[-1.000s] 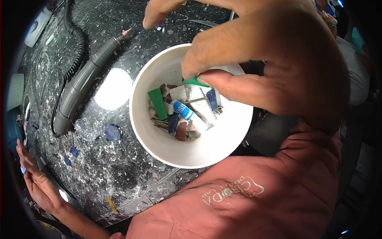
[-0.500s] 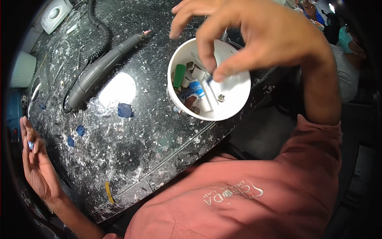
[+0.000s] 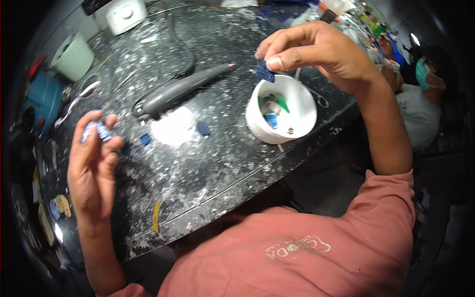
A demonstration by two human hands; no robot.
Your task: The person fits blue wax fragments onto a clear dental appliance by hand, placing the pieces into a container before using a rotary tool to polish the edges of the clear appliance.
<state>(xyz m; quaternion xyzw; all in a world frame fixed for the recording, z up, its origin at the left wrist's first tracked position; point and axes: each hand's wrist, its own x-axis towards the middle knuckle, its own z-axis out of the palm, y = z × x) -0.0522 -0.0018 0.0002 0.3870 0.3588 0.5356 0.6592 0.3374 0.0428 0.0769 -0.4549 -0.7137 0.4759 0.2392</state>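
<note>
My right hand (image 3: 321,54) is raised over the far rim of a white tub (image 3: 255,119), pinching a dark blue flat piece (image 3: 264,72) between thumb and fingers. Inside the tub lie a green piece (image 3: 283,103), a small blue-and-white item (image 3: 271,120) and other scraps. At the left, above the table's edge, my left hand (image 3: 94,173) holds a small pale blue-and-white lump (image 3: 103,131), partly hidden by the fingers and blurred. Between the hands, dark blue pieces (image 3: 203,128) lie on the dusty black tabletop (image 3: 173,173).
A grey rotary handpiece (image 3: 180,89) with a cord lies behind the pieces. A yellow strip (image 3: 156,216) rests near the front edge. At the far left stand a pale green basket (image 3: 74,57) and a blue device (image 3: 43,101). Another person (image 3: 420,99) sits at the right.
My right hand has risen out of the tub and now shows a dark blue piece in its fingers. My left hand has come further into view with the pale lump. The whole view has shifted.
</note>
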